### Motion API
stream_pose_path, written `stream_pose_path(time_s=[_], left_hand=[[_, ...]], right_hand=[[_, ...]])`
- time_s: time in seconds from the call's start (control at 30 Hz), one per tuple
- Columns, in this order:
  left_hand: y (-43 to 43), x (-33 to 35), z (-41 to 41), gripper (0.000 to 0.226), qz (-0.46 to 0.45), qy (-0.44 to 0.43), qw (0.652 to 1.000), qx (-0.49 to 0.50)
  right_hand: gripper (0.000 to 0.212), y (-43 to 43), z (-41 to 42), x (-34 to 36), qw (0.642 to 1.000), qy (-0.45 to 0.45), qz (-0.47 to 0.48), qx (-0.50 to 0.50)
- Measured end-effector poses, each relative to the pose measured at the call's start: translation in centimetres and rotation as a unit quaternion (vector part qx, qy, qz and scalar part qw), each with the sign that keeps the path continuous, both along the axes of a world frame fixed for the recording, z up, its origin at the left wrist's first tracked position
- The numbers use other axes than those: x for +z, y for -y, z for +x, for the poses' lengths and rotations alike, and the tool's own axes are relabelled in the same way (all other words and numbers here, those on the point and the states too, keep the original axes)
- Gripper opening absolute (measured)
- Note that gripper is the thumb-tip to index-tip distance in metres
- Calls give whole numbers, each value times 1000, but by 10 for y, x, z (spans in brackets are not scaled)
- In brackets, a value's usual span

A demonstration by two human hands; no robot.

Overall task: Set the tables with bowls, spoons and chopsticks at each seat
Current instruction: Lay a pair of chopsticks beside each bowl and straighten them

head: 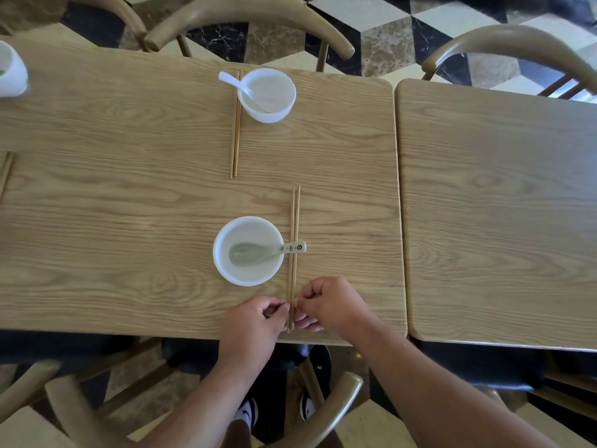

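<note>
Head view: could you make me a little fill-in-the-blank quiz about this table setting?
The left hand and right hand pinch the near pair of ____.
The near spoon in the near bowl is pale ____.
The far spoon in the far bowl is ____.
Missing: chopsticks, green, white.

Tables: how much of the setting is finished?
The far seat looks done: far bowl, white spoon, far chopsticks. At the near bowl with its green spoon, left hand and right hand pinch the near chopsticks, aligning them. The right table awaits everything.
</note>
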State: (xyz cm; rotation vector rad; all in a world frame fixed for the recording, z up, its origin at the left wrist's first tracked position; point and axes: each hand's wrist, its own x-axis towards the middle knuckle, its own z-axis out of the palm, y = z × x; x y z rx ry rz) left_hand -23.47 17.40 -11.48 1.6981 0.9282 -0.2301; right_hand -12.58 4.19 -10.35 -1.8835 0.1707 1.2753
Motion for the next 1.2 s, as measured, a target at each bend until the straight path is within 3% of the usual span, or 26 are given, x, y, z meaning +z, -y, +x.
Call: stream_pose_path(time_s=[1.2], left_hand=[[-9,-3,8,10,-65,-23,997,18]], right_hand=[[10,-1,2,-1,1000,-8,-6,1]])
